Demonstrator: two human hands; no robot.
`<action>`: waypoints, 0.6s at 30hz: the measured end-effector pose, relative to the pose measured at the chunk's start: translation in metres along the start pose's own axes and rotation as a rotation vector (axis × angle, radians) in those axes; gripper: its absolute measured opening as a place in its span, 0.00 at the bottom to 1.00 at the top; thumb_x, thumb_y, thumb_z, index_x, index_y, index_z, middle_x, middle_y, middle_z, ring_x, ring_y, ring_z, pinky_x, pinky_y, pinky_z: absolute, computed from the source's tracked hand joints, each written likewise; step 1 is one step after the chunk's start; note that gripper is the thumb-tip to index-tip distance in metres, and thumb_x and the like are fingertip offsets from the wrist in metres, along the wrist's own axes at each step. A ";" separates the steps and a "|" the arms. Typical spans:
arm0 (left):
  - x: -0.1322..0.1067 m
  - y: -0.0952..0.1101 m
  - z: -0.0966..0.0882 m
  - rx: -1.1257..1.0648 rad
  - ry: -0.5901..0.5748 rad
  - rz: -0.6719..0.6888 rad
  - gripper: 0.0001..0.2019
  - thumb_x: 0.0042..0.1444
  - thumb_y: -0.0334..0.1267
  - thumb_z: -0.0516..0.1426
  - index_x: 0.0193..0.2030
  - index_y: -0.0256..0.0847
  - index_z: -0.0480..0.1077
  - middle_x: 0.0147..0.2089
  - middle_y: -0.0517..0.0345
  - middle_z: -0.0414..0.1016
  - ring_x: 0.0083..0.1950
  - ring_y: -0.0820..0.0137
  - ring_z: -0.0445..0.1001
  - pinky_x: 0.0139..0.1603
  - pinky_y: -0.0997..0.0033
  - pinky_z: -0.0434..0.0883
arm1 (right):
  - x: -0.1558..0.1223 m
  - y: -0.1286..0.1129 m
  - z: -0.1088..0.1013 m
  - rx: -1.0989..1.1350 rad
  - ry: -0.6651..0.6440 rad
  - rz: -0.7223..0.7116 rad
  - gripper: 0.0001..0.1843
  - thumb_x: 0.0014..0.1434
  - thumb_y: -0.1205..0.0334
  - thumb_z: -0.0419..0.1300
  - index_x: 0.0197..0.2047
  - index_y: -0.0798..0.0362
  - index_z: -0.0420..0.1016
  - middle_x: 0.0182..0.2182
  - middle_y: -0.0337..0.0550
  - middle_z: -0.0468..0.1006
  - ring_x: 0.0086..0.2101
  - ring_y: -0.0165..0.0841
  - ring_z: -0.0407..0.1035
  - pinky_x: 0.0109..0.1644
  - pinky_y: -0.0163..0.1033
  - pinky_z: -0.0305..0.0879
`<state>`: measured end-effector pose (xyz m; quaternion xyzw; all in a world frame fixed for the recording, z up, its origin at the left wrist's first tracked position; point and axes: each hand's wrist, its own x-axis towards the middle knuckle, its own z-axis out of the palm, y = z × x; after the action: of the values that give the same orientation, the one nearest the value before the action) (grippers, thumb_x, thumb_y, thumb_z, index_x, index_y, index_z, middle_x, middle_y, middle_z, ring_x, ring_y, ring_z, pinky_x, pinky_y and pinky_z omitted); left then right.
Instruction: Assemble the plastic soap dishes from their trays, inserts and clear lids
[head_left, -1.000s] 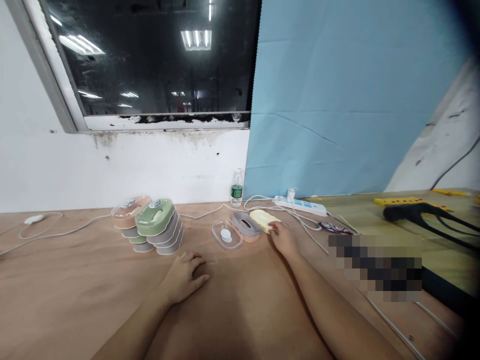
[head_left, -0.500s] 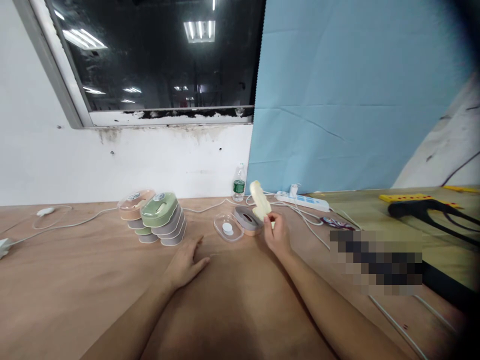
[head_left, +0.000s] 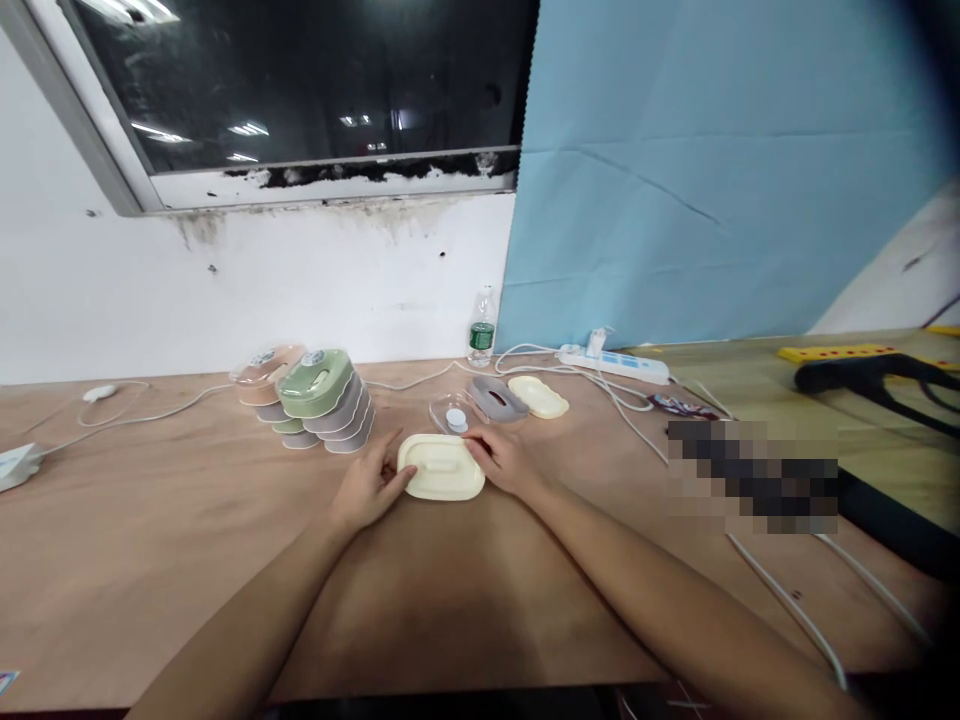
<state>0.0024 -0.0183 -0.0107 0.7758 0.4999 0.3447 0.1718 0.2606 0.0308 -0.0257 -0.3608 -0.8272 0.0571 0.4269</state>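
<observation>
A cream-yellow oval box part lies flat on the wooden table right in front of me. My left hand presses its fingertips against the part's left edge. From the other side, my right hand grips the right edge with curled fingers. Just behind lie a clear lid with a white disc, a grey insert and a second cream lid.
A leaning stack of oval boxes, green and peach on top, stands at the back left. A water bottle, a white power strip and white cables lie near the wall. A blurred-out patch covers the right side.
My right hand lifted a cream piece from the back right and brought it toward me. A cream part now lies between both hands, and my left hand has come up to it.
</observation>
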 end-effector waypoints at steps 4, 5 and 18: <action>0.005 -0.002 0.003 0.123 -0.116 -0.015 0.23 0.60 0.50 0.52 0.58 0.40 0.66 0.29 0.59 0.71 0.30 0.69 0.69 0.33 0.71 0.65 | 0.006 0.014 -0.005 -0.085 -0.040 0.019 0.14 0.65 0.55 0.52 0.34 0.50 0.75 0.32 0.43 0.77 0.34 0.33 0.71 0.40 0.38 0.65; 0.006 -0.001 0.003 0.138 -0.157 -0.006 0.21 0.61 0.50 0.51 0.54 0.41 0.70 0.29 0.59 0.71 0.30 0.70 0.68 0.32 0.71 0.64 | 0.007 0.017 -0.006 -0.106 0.000 0.041 0.13 0.64 0.55 0.53 0.34 0.50 0.75 0.34 0.43 0.77 0.36 0.34 0.71 0.41 0.38 0.65; 0.008 0.004 -0.003 0.156 -0.281 0.007 0.16 0.60 0.46 0.50 0.45 0.41 0.73 0.28 0.61 0.69 0.28 0.71 0.66 0.29 0.73 0.59 | 0.011 0.055 -0.014 -0.229 0.193 0.395 0.07 0.58 0.61 0.55 0.37 0.52 0.74 0.37 0.46 0.76 0.37 0.37 0.70 0.40 0.42 0.66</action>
<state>0.0051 -0.0135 -0.0032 0.8291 0.4934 0.1935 0.1782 0.2968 0.0751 -0.0318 -0.5655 -0.6971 0.0108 0.4406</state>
